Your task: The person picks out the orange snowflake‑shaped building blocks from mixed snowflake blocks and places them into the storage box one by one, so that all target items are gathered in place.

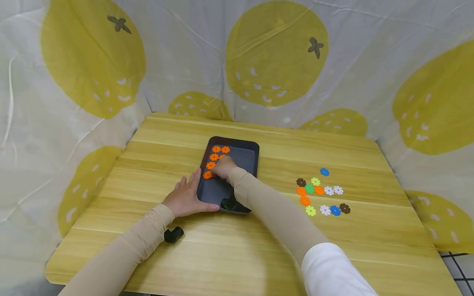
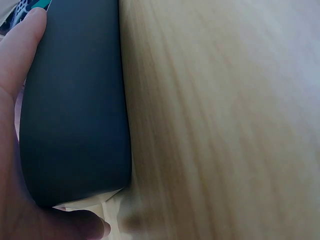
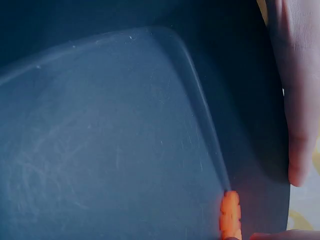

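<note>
A dark rectangular tray (image 1: 252,164) lies on the table with several orange flower-shaped discs (image 1: 214,157) in rows along its left side. My right hand (image 1: 224,166) reaches into it with curled fingers, their tips largely hidden in the head view. In the right wrist view, an orange flower-shaped disc (image 3: 230,215) stands edge-on by the tray's wall between the fingertips. My left hand (image 1: 187,199) rests against the tray's near left corner, fingers along the left side and straight thumb along the near edge. The left wrist view shows the hand beside the tray's outer wall (image 2: 75,110).
Right of the tray, several loose discs lie on the wooden table (image 1: 277,246), among them white discs (image 1: 328,190), blue discs (image 1: 324,172), brown discs (image 1: 301,182) and a green disc (image 1: 309,188). A patterned curtain (image 1: 185,61) hangs behind the table and at both sides.
</note>
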Available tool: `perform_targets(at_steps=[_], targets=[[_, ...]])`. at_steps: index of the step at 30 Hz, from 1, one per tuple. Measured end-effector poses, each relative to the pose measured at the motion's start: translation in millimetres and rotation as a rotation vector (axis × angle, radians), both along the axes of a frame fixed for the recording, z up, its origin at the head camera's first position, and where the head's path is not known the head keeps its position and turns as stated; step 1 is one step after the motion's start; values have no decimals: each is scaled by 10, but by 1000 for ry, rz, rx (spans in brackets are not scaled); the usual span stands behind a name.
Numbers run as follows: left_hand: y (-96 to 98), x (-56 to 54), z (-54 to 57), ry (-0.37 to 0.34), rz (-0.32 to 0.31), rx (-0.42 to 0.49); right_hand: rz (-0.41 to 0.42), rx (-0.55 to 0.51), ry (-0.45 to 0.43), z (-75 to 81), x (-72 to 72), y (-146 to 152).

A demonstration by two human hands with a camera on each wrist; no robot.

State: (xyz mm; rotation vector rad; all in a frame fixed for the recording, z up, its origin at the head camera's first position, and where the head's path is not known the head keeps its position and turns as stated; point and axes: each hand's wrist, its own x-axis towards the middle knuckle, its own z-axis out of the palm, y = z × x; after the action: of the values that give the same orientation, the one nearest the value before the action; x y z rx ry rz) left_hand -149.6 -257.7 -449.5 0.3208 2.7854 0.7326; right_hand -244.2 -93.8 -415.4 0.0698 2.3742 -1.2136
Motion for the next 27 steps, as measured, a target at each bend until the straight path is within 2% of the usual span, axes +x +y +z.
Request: perform_targets(at_steps=[7,14,21,27], targets=[[9,1,4,-14,1,0,2,-38,18,31,20,39],[9,13,24,-24,3,4,46,-82,53,226,57,254],[28,18,52,-31,19,12,30,-66,106,412,92,789],[45,11,51,-33,20,4,-21,-76,71,425,146,1488]])
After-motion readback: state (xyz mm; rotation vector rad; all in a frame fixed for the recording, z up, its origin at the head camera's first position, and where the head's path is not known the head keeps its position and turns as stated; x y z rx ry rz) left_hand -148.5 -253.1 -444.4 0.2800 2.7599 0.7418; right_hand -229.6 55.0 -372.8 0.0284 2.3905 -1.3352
